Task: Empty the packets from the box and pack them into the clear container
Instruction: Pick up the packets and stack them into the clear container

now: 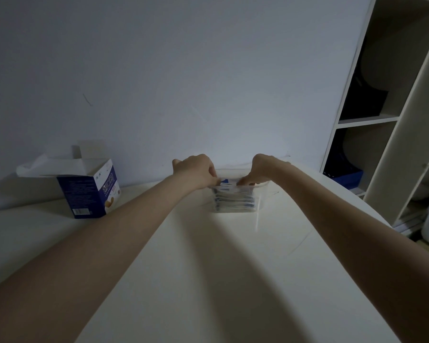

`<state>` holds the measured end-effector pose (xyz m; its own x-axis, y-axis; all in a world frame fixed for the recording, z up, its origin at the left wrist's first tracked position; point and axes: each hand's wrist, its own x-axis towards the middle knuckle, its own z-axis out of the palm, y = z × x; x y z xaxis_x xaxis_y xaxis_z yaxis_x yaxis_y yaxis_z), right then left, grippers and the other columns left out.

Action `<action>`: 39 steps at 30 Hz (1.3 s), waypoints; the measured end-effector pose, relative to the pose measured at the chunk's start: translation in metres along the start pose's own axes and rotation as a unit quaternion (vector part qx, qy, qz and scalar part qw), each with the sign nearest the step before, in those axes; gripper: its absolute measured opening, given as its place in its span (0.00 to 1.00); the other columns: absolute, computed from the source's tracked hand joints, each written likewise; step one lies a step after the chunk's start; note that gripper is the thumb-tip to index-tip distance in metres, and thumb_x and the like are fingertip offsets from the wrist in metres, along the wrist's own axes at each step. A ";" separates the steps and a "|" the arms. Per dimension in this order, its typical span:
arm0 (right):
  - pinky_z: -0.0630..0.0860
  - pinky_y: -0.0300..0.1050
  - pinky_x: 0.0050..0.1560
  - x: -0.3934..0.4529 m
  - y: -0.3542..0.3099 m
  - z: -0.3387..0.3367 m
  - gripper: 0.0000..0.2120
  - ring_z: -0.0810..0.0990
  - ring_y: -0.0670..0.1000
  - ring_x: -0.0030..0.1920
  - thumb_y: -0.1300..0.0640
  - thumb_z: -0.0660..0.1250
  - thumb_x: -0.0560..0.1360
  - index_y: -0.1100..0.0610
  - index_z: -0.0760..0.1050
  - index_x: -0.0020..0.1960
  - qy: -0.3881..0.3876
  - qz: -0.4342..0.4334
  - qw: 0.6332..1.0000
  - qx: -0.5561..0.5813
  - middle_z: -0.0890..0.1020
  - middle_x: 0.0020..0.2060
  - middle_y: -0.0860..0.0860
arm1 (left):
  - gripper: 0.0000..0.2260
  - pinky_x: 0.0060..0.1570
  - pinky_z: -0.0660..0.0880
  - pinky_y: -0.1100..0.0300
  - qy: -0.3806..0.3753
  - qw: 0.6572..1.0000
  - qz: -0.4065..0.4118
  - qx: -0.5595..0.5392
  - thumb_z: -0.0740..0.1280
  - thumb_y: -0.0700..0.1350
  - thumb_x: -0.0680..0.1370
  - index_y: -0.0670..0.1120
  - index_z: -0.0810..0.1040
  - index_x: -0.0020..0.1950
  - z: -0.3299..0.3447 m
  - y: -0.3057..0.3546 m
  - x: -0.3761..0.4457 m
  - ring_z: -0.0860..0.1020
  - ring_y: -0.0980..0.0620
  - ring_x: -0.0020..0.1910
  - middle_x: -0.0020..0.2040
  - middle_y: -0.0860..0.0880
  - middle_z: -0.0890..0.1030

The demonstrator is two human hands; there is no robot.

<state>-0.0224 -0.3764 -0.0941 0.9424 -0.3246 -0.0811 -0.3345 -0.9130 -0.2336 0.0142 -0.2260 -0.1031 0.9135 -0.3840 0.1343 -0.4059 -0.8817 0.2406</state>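
Observation:
A clear container (263, 196) stands on the white table near the wall, with several blue-and-white packets (233, 203) stacked flat inside it. My left hand (196, 173) reaches over its left rim, fingers pinched on the top packet (224, 181). My right hand (261, 169) reaches in from the right, fingertips pressing down on the same packet. The blue and white box (89, 194) stands open at the left of the table, flaps up; its inside is hidden.
The white table (208, 268) has a rounded right edge. A white wall rises right behind the container. White crumpled paper or plastic (35, 168) lies behind the box. A shelf unit (382, 107) stands at the right.

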 end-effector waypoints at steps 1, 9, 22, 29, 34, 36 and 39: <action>0.68 0.49 0.55 0.001 -0.001 -0.001 0.20 0.72 0.55 0.45 0.47 0.73 0.67 0.57 0.66 0.32 -0.008 0.001 1.000 0.019 0.75 0.35 0.52 | 0.05 0.49 0.58 0.56 -0.005 1.000 -0.007 -0.018 0.67 0.52 0.73 0.53 0.79 0.44 0.000 0.000 0.000 0.75 0.51 0.49 0.48 0.52 0.82; 0.68 0.42 0.48 -0.007 0.000 -0.016 0.10 0.75 0.53 0.49 0.59 0.67 0.75 0.60 0.71 0.37 -0.074 -0.013 0.997 0.028 0.81 0.44 0.54 | 0.06 0.50 0.58 0.56 -0.015 0.998 -0.032 -0.061 0.68 0.50 0.74 0.51 0.81 0.48 0.003 -0.004 0.003 0.75 0.50 0.51 0.49 0.52 0.82; 0.68 0.44 0.46 -0.004 0.004 -0.025 0.17 0.72 0.50 0.47 0.55 0.68 0.74 0.63 0.75 0.60 -0.047 0.018 0.985 0.168 0.80 0.50 0.52 | 0.04 0.49 0.58 0.56 0.013 1.000 0.000 -0.005 0.66 0.49 0.74 0.52 0.79 0.41 -0.006 -0.005 0.001 0.77 0.53 0.47 0.41 0.55 0.82; 0.69 0.41 0.43 0.006 0.001 -0.008 0.13 0.75 0.51 0.40 0.51 0.71 0.71 0.58 0.72 0.36 0.034 0.007 0.997 0.071 0.79 0.38 0.51 | 0.08 0.49 0.56 0.56 -0.007 0.999 0.011 0.031 0.65 0.54 0.75 0.54 0.81 0.50 -0.003 0.002 0.003 0.75 0.50 0.52 0.49 0.52 0.81; 0.62 0.46 0.49 0.002 -0.003 0.005 0.14 0.72 0.54 0.43 0.49 0.68 0.73 0.57 0.67 0.41 0.141 -0.024 0.988 -0.052 0.73 0.36 0.50 | 0.09 0.49 0.56 0.57 -0.032 0.999 0.016 0.039 0.64 0.50 0.75 0.55 0.82 0.51 0.001 0.004 0.004 0.72 0.50 0.50 0.49 0.53 0.80; 0.64 0.46 0.49 0.000 -0.004 0.004 0.11 0.75 0.55 0.44 0.51 0.67 0.74 0.58 0.71 0.44 0.170 -0.048 0.983 -0.046 0.77 0.39 0.52 | 0.09 0.49 0.56 0.57 -0.040 0.998 0.022 0.030 0.64 0.50 0.76 0.55 0.82 0.52 0.000 0.003 0.004 0.73 0.50 0.51 0.48 0.53 0.80; 0.71 0.44 0.48 -0.002 -0.002 -0.001 0.08 0.81 0.54 0.48 0.57 0.64 0.76 0.61 0.78 0.44 0.133 -0.088 0.987 0.030 0.85 0.43 0.55 | 0.10 0.49 0.56 0.56 -0.020 0.999 0.028 0.036 0.62 0.49 0.76 0.53 0.82 0.51 -0.001 0.004 0.003 0.74 0.49 0.52 0.49 0.52 0.81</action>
<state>-0.0231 -0.3739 -0.0929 0.9491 -0.2234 0.2221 -0.1576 -0.9472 -0.2792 0.0157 -0.2302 -0.1005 0.8904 -0.4425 0.1064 -0.4547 -0.8755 0.1635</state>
